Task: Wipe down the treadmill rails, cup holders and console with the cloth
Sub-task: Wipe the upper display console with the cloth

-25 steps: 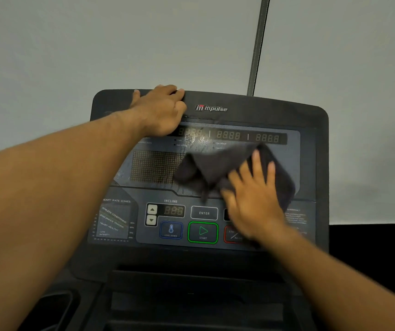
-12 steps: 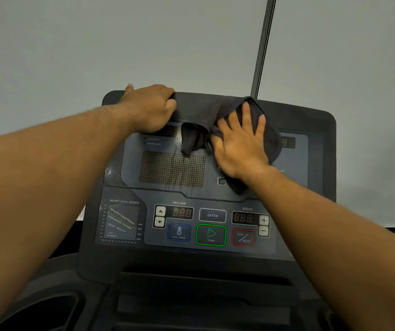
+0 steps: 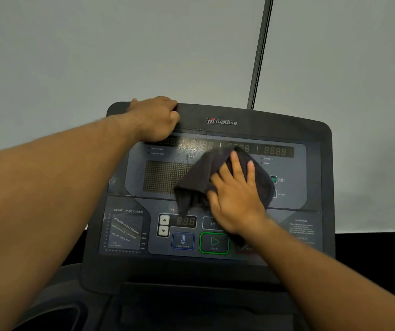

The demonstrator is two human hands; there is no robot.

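The left hand (image 3: 155,118) gripped the top edge of the console (image 3: 275,130). Its fingertips were hidden behind that edge, and its heel covered the leftmost number readout. The cloth (image 3: 198,182), with the right hand (image 3: 237,194) pressing flat on it, hid the right part of the dot display (image 3: 165,175). The wrist covered most of the ENTER button (image 3: 212,223) and of the red button (image 3: 245,248) beside the START button (image 3: 214,242). The warning text (image 3: 301,229) was too blurred to read. The bottom edge cut off the cup holder (image 3: 55,316). The grey pole (image 3: 261,51) ran out of the top edge, and its foot lay behind the console.
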